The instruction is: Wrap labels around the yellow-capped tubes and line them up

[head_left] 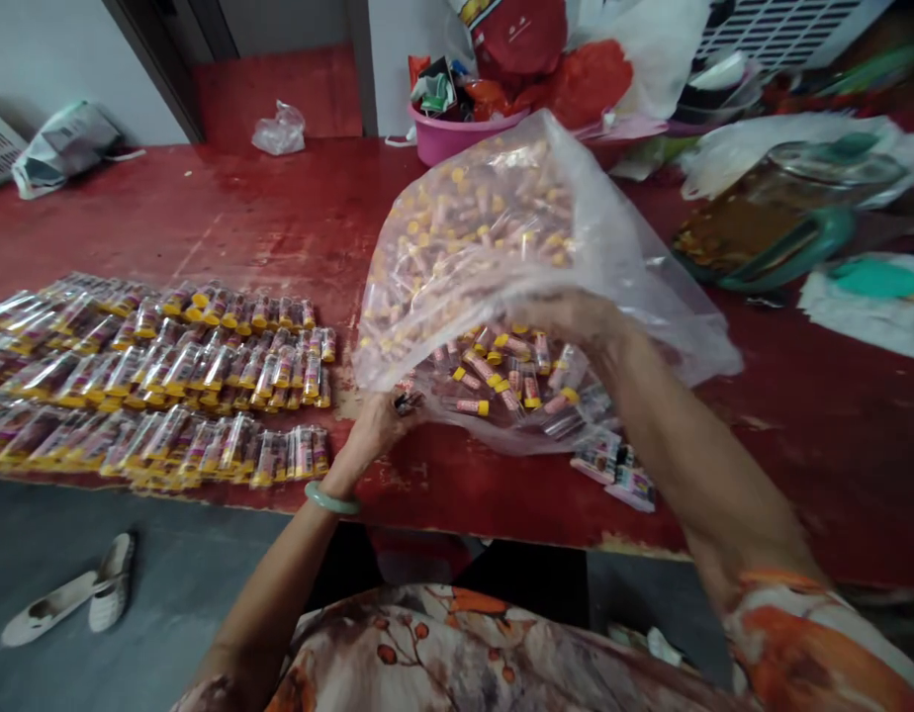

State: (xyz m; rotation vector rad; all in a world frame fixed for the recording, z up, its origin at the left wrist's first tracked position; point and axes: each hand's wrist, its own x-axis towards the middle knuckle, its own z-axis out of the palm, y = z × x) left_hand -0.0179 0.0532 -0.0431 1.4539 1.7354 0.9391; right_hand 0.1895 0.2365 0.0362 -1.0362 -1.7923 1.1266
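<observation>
A large clear plastic bag (479, 213) full of small yellow-capped tubes lies on the red table (279, 213). Its mouth faces me, and loose tubes (512, 376) show inside it. My right hand (568, 314) is closed on the upper edge of the bag's mouth, blurred by motion. At the mouth's left corner is my left hand (387, 420), its fingers pressed together on something small and dark that I cannot make out. Rows of wrapped yellow-capped tubes (167, 371) are stacked on the left. Two small printed packets (616, 470) lie below the bag's right side.
Behind the bag stands a pink basin (457, 138) with mixed items. A glass teapot (776, 213) and a white cloth (872, 307) are at the right. A crumpled plastic bag (280, 129) lies near the back edge. White shoes (110, 583) are on the floor.
</observation>
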